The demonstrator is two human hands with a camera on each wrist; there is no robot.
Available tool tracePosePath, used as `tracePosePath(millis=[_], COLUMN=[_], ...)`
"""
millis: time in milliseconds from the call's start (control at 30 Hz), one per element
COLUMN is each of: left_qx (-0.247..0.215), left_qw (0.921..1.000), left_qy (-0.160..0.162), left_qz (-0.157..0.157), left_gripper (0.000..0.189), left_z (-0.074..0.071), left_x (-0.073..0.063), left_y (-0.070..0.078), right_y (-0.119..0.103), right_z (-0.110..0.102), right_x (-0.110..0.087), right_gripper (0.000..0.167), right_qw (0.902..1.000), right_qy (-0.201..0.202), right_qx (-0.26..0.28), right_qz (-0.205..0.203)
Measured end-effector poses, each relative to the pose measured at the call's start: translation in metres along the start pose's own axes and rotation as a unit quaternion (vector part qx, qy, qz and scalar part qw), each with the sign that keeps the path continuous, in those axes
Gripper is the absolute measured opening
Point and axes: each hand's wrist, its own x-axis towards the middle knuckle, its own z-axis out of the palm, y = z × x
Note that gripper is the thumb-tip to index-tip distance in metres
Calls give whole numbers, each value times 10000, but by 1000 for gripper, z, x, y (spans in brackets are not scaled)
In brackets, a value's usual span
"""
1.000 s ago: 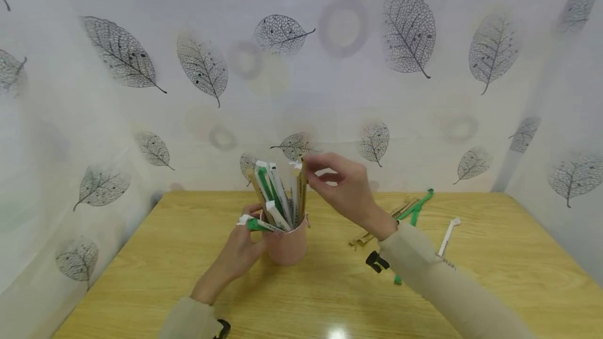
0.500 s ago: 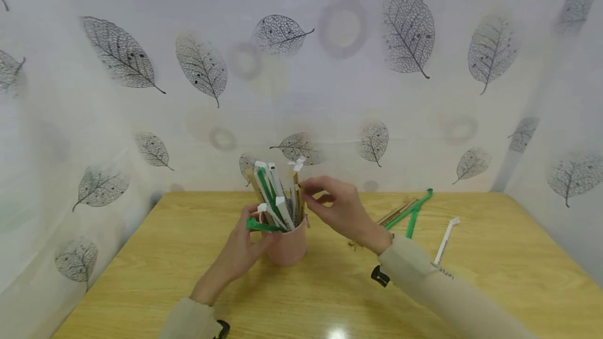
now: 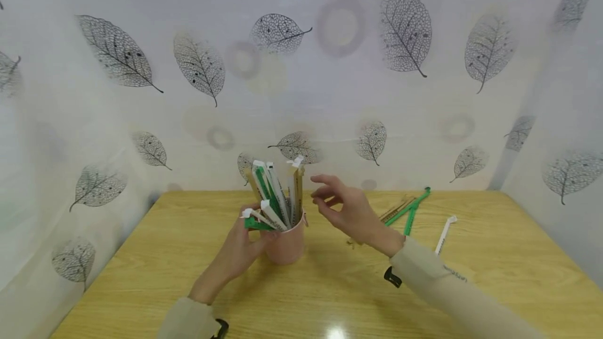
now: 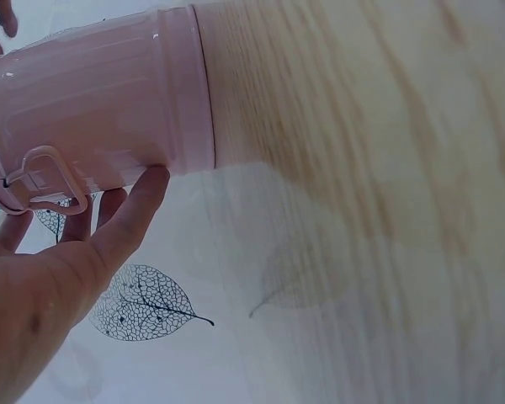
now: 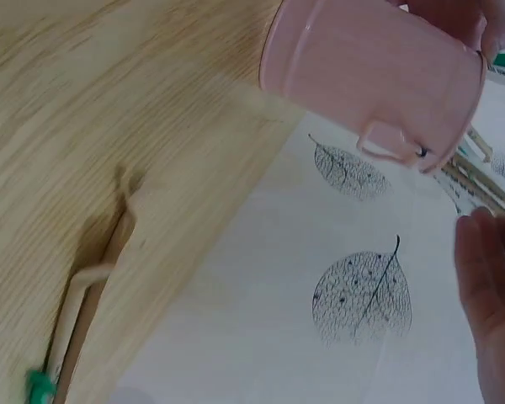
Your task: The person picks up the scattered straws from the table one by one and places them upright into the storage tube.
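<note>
A pink bucket-shaped cup (image 3: 285, 246) with small wire handles stands on the table, packed with long thin stick-like packets (image 3: 278, 192) in white, green and brown, some bearing print. My left hand (image 3: 237, 247) grips the cup's left side, thumb in front and fingers behind; in the left wrist view, its fingers (image 4: 130, 210) touch the pink wall. To the right of the cup hovers my right hand (image 3: 346, 205), its fingers loosely bent and holding nothing. Beside it, two brown packets (image 3: 300, 190) stand upright in the cup.
Brown packets (image 3: 394, 211) and green packets (image 3: 414, 208) lie crossed at the right of the wooden table (image 3: 141, 255). A white one (image 3: 445, 234) lies farther right, partly behind the right sleeve. A leaf-patterned curtain (image 3: 301, 93) closes the back and sides.
My right hand first held a brown packet at the cup's right edge, lowered with it, then let go and moved right. The packets at the cup's left shifted slightly; my left hand stayed there.
</note>
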Motion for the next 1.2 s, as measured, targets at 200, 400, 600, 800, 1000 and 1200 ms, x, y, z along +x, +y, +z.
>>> tracePosePath(millis=[200, 400, 600, 800, 1000, 1200], left_qx=[159, 139, 71, 90, 41, 151], left_qw=[9997, 9999, 10000, 9999, 9999, 9998], left_qy=[61, 55, 21, 24, 5, -5], left_qz=[157, 84, -64, -69, -103, -86], left_gripper=[51, 53, 55, 54, 53, 56], left_z=[0, -1, -1, -1, -1, -2], left_x=[-1, 0, 0, 1, 0, 0], left_y=[-3, -3, -2, -2, -1, 1], right_y=[3, 4, 3, 7, 10, 12], right_z=[-35, -69, -90, -103, -104, -101], right_x=[-21, -54, -87, -110, -130, -140], right_gripper=[23, 24, 29, 36, 41, 39], right_qw=[9838, 9391, 9171, 9207, 9322, 9364], right_qy=[-1743, -3245, -3731, -3657, -3395, -3079], right_qx=[-310, -803, -884, -1091, -1250, -1618], right_qz=[298, 792, 1088, 814, 91, -473])
